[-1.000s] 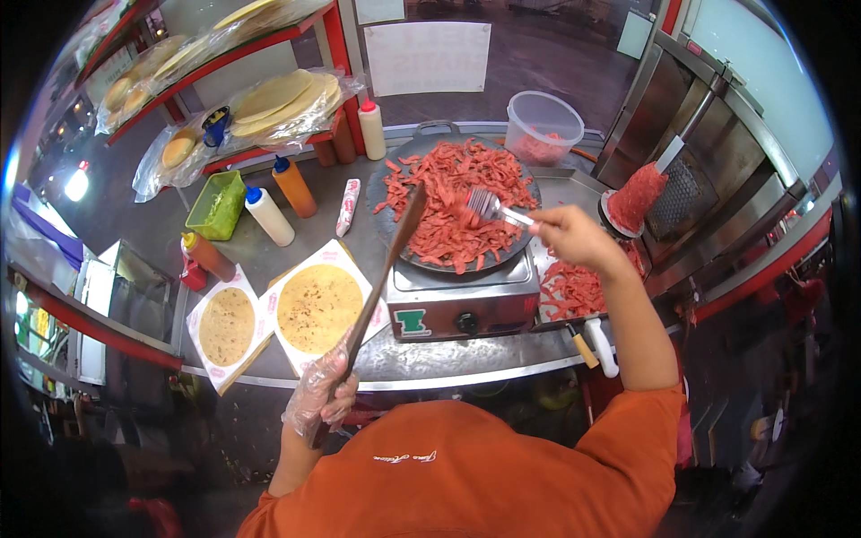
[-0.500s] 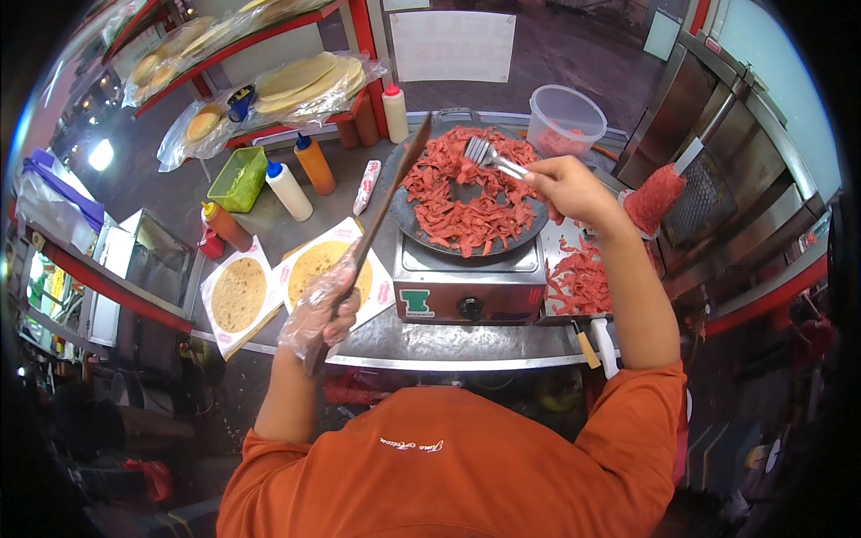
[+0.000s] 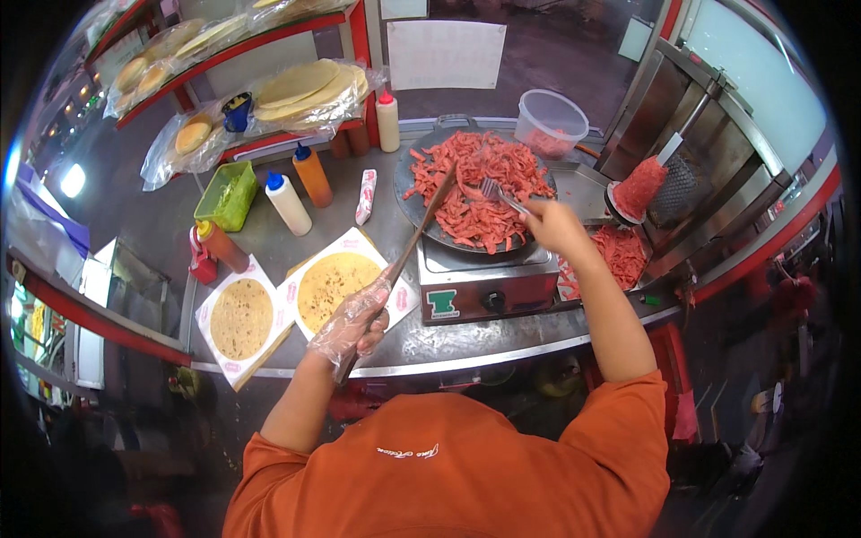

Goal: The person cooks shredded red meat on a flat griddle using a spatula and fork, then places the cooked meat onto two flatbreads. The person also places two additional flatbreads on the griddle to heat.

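Observation:
A clear plastic glove covers my left hand (image 3: 354, 323), which is closed round a long, flat brown tool (image 3: 414, 240) whose upper end reaches over the pan. My bare right hand (image 3: 558, 224) grips a metal fork (image 3: 507, 201), its tines in the meat. Reddish meat strips (image 3: 475, 224) are heaped in a dark round pan (image 3: 409, 193) on a steel gas stove (image 3: 462, 291). Left of the stove, one round flatbread (image 3: 334, 282) lies on white paper close to my left hand. A second flatbread (image 3: 242, 316) rests on paper farther left.
Squeeze bottles (image 3: 289, 204) and a green tub (image 3: 226, 195) stand at the left below a flatbread shelf (image 3: 260, 133). Behind the pan is a clear tub (image 3: 553, 115). Rightward sit a tray of meat strips (image 3: 619, 255) and a vertical spit of meat (image 3: 641, 188).
The brown tool's tip has come down from above to the meat. My fork has moved nearer to me. The meat's open middle is now covered. The whole view has shifted slightly.

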The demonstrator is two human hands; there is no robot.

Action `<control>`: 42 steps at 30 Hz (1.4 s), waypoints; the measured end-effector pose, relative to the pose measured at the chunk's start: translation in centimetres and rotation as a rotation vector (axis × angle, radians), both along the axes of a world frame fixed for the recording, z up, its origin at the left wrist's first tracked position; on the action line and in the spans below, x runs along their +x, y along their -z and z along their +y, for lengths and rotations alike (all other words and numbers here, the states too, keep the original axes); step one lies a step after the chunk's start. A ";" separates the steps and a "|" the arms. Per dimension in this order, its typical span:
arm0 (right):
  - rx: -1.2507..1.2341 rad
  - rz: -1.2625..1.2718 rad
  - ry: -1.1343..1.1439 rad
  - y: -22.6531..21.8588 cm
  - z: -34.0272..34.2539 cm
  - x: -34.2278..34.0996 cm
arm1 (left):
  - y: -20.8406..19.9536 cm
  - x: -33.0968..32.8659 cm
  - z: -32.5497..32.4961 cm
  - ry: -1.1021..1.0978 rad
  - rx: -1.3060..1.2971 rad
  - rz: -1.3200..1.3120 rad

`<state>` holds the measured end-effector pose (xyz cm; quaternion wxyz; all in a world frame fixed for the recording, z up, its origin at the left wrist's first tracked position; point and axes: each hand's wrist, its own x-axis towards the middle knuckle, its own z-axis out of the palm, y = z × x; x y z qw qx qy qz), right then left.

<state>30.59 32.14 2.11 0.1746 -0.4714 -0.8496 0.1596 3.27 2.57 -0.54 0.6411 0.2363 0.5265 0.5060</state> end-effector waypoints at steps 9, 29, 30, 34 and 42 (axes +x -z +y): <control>0.197 0.385 0.305 3.0 -3.5 2.1 | -1.6 -4.9 2.1 0.248 0.082 0.366; -0.815 0.881 -1.197 -12.7 -15.7 14.0 | -6.3 4.3 4.0 0.383 -0.138 1.324; -0.717 0.883 -1.335 -14.1 -16.4 14.3 | -6.5 5.2 3.9 0.368 -0.177 1.367; -0.659 0.968 -1.452 -15.7 -16.3 15.5 | -6.6 7.8 3.9 0.316 -0.391 1.401; -0.725 0.994 -1.561 -14.4 -15.4 16.5 | -5.8 10.4 3.6 0.303 -0.287 1.466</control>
